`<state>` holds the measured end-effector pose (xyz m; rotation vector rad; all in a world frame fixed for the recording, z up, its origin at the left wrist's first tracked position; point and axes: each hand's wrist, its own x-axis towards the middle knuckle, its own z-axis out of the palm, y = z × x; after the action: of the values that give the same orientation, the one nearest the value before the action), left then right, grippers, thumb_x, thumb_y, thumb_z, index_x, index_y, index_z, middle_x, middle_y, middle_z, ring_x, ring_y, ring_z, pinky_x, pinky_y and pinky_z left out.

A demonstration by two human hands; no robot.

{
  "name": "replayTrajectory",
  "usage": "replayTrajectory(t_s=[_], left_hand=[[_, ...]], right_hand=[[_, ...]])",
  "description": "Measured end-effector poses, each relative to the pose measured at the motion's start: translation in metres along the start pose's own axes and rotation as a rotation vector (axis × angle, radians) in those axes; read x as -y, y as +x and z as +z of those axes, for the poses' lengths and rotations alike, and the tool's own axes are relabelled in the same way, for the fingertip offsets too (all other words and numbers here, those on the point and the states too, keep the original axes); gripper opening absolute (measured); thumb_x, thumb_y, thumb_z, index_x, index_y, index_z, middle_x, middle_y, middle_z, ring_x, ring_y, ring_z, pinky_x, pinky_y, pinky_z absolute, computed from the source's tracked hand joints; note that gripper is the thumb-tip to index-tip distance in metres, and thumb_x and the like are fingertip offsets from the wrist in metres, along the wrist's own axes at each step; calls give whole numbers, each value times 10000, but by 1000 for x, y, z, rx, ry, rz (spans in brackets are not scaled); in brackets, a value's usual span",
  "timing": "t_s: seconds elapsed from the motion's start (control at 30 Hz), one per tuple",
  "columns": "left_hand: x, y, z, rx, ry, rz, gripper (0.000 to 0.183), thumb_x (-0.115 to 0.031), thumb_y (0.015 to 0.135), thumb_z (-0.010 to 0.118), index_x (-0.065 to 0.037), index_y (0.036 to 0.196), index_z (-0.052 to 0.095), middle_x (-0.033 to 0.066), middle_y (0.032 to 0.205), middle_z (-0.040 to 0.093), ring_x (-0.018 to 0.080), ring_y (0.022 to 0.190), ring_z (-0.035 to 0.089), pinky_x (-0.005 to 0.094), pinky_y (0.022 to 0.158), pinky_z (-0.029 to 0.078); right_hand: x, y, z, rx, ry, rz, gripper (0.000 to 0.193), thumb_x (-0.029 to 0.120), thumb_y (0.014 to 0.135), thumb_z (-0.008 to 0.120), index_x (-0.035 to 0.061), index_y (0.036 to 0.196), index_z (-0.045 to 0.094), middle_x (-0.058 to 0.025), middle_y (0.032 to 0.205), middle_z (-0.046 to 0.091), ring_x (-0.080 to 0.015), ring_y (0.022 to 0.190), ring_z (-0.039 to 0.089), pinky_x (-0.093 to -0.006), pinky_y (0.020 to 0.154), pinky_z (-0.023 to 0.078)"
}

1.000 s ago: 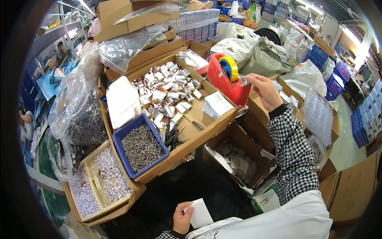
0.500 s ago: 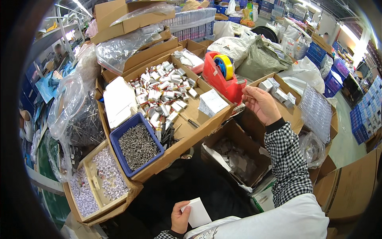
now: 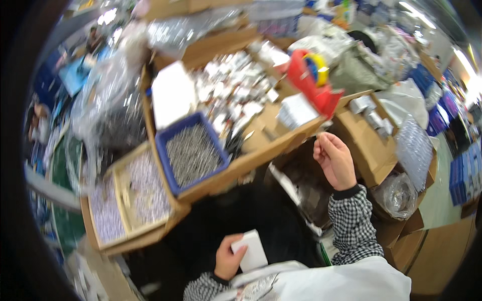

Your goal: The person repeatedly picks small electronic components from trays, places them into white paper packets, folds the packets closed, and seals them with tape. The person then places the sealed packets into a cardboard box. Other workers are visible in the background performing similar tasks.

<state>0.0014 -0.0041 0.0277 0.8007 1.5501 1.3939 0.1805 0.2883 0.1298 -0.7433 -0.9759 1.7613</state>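
White box (image 3: 250, 251) gripped in left hand (image 3: 228, 258), near; right hand (image 3: 335, 160) raised beside red tape dispenser (image 3: 312, 80), fingers (image 3: 321, 145) curled together, contents indiscernible.

Your right hand (image 3: 335, 159) hangs in open space above a dark gap, hemmed by the long cardboard tray (image 3: 261, 155) on its left and a box (image 3: 369, 150) on its right. A red tape dispenser (image 3: 312, 83) blocks the way beyond.

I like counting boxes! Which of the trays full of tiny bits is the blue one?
The blue tray is the one heaped with grey metal pieces, sitting in the big cardboard box. The two trays to its left are plain cardboard and hold paler, whitish bits.
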Motion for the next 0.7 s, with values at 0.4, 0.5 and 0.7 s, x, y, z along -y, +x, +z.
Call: replayTrajectory(t_s=[0.4, 0.5, 0.7], left_hand=[[-19, -10, 2, -13, 74, -47, 286, -26, 865, 639, -52, 1142, 576, 56, 990, 639, 101, 853, 617, 235, 726, 505], [-25, -13, 0, -11, 150, -8, 307, -28, 860, 631, -57, 1157, 559, 68, 942, 646, 115, 798, 628, 244, 688, 508], [-31, -17, 1, -98, 213, 13, 394, -75, 838, 633, -106, 1219, 538, 139, 941, 654, 239, 769, 669, 304, 673, 530]], right_hand=[[-121, -160, 58, 15, 138, 741, 597, 89, 918, 607, 21, 1423, 297, -93, 909, 645, -140, 777, 604, -275, 739, 509], [-125, -165, 62, -3, 118, 658, 524, 97, 918, 610, 18, 1371, 359, -92, 904, 645, -139, 785, 609, -271, 745, 505], [-125, -170, 72, -26, 51, 678, 370, 85, 920, 600, 50, 1251, 437, -80, 887, 629, -132, 763, 601, -264, 720, 506]])
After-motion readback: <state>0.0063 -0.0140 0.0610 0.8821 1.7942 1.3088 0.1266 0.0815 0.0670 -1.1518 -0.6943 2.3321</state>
